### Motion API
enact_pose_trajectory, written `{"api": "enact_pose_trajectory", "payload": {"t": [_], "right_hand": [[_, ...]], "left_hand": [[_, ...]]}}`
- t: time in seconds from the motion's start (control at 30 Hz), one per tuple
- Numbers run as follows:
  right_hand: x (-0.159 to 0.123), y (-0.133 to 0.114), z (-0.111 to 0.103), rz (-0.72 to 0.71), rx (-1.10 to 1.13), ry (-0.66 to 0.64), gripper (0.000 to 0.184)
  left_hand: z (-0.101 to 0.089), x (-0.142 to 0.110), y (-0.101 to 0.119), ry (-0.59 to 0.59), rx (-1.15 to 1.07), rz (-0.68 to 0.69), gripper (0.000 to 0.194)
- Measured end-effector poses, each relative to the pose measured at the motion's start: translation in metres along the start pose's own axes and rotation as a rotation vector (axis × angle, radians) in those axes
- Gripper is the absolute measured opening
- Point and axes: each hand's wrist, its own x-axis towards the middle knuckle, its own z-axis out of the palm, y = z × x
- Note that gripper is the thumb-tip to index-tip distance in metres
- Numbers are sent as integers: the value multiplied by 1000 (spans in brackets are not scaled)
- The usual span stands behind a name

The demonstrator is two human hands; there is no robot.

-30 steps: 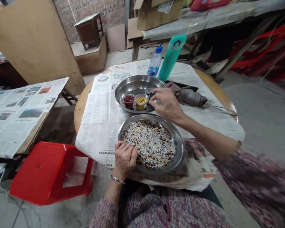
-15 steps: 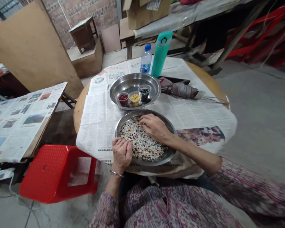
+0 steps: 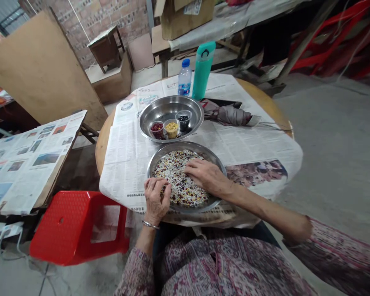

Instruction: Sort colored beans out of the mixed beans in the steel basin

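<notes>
A steel basin (image 3: 218,155) holds a spread mix of white grains and red, yellow and dark beans (image 3: 185,176). At its left rim is my left hand (image 3: 156,195), fingers curled and thumb a little apart, with dark and yellow beans showing in the hollow between them. My right hand (image 3: 205,174) reaches in from the right, its bent fingertips pressed together down on the mix; what they pinch is hidden. Behind stands a second steel basin (image 3: 148,111) with cups of red beans (image 3: 157,130), yellow beans (image 3: 172,129) and black beans (image 3: 183,121).
Newspaper covers the round table (image 3: 259,144). A water bottle (image 3: 184,78), a teal bottle (image 3: 203,70) and a folded grey umbrella (image 3: 232,115) stand or lie beyond the basins. A red stool (image 3: 64,226) is at the left, beside a newspaper-covered bench (image 3: 33,160).
My right hand has shifted slightly down and right over the mix. My left thumb has parted from the fingers, so beans show between them. The view has shifted a little.
</notes>
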Motion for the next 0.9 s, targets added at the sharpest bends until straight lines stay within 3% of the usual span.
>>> {"api": "enact_pose_trajectory", "payload": {"t": [0.1,0.17,0.33,0.4,0.5,0.6,0.77,0.9], "right_hand": [[-8,8,-8,92,89,134,30],[-13,4,-9,134,83,184,29],[-21,-11,-4,263,-112,240,19],[-22,-13,-1,294,-166,243,17],[-24,-13,2,308,-173,242,19],[-25,-12,3,334,-100,276,26],[-27,-12,2,392,1,361,37],[-27,-13,1,417,21,394,38]], "left_hand": [[-4,4,2,-13,37,16,7],[-9,10,6,-98,89,37,11],[-23,24,22,-424,342,55,68],[-21,26,28,-509,423,22,74],[-8,26,35,-609,383,-10,53],[12,25,43,-626,216,19,27],[41,41,51,-592,175,200,21],[48,59,41,-567,280,305,15]]}}
